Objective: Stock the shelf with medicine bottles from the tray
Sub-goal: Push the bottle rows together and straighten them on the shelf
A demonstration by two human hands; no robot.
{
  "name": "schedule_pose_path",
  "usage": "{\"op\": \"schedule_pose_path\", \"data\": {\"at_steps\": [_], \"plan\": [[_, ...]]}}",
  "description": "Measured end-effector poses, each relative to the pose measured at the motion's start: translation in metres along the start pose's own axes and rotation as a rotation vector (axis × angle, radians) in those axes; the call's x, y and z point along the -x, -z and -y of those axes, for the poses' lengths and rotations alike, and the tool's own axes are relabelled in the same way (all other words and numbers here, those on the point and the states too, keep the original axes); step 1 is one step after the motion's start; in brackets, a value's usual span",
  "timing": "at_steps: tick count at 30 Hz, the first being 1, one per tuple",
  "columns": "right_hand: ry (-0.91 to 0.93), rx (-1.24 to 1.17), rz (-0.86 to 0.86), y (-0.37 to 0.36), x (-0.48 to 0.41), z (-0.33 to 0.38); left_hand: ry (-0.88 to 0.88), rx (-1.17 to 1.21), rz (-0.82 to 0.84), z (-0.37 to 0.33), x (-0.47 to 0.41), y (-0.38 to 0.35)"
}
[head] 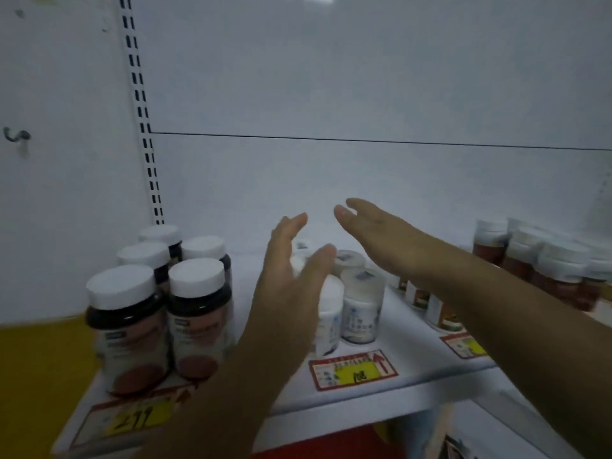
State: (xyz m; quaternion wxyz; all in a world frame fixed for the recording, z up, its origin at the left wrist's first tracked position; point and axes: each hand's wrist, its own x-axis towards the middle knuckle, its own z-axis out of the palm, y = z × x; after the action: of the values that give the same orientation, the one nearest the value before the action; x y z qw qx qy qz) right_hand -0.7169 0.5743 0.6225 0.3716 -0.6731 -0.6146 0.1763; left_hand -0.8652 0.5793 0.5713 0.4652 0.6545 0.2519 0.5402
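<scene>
Small white medicine bottles (362,303) stand in a cluster at the middle of the white shelf (414,359). My left hand (291,279) is flat and open just left of the cluster, hiding part of it. My right hand (381,233) hovers open above and to the right of those bottles, palm turned toward the left hand. Neither hand holds anything. The tray is not in view.
Dark bottles with white caps (195,313) stand in rows at the shelf's left end. Reddish bottles with white caps (543,270) fill the right end, and more bottles (437,309) sit under my right forearm. Price labels (354,369) lie along the front edge. A slotted upright (145,127) runs up the back wall.
</scene>
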Motion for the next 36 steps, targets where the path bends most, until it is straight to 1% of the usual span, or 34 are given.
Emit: {"op": "schedule_pose_path", "data": {"at_steps": [2,5,8,9,11,14,19,23,26,28,29,31,33,35,36], "plan": [[-0.006,-0.111,0.008,-0.004,-0.001,-0.017,0.085,-0.03,-0.119,0.018,-0.012,-0.001],[-0.022,-0.204,0.113,-0.008,-0.001,-0.033,0.189,0.011,-0.226,0.04,-0.021,0.002],[-0.001,-0.223,0.193,-0.015,-0.004,-0.043,0.304,0.175,-0.166,0.056,-0.023,-0.001],[0.006,-0.207,0.195,-0.017,-0.005,-0.044,0.301,0.147,-0.134,0.059,-0.025,-0.002],[0.042,-0.127,0.179,-0.02,-0.007,-0.05,0.289,0.034,-0.119,0.066,-0.031,-0.002],[0.1,-0.035,0.156,-0.022,-0.007,-0.053,0.311,0.031,-0.004,0.072,-0.024,0.001],[0.116,-0.03,0.17,-0.024,-0.009,-0.055,0.375,0.074,-0.023,0.074,-0.02,0.005],[0.127,-0.021,0.197,-0.022,-0.008,-0.058,0.34,0.082,-0.009,0.074,-0.018,0.005],[0.13,-0.049,0.137,-0.009,-0.021,-0.047,0.333,0.116,-0.051,0.07,-0.017,0.003],[0.178,0.02,0.117,-0.006,-0.041,-0.028,0.355,0.122,-0.08,0.066,-0.02,0.003],[0.19,0.066,0.143,-0.009,-0.053,-0.017,0.369,0.121,-0.09,0.065,-0.022,0.002],[0.214,0.218,0.237,-0.018,-0.076,0.0,0.411,0.105,-0.104,0.061,-0.026,0.0],[0.208,0.398,0.37,-0.028,-0.09,0.012,0.456,0.093,-0.1,0.058,-0.027,-0.002],[0.162,0.507,0.467,-0.034,-0.1,0.013,0.43,0.11,-0.066,0.055,-0.025,-0.003],[0.135,0.524,0.487,-0.035,-0.103,0.012,0.42,0.104,-0.043,0.053,-0.023,-0.003]]}}
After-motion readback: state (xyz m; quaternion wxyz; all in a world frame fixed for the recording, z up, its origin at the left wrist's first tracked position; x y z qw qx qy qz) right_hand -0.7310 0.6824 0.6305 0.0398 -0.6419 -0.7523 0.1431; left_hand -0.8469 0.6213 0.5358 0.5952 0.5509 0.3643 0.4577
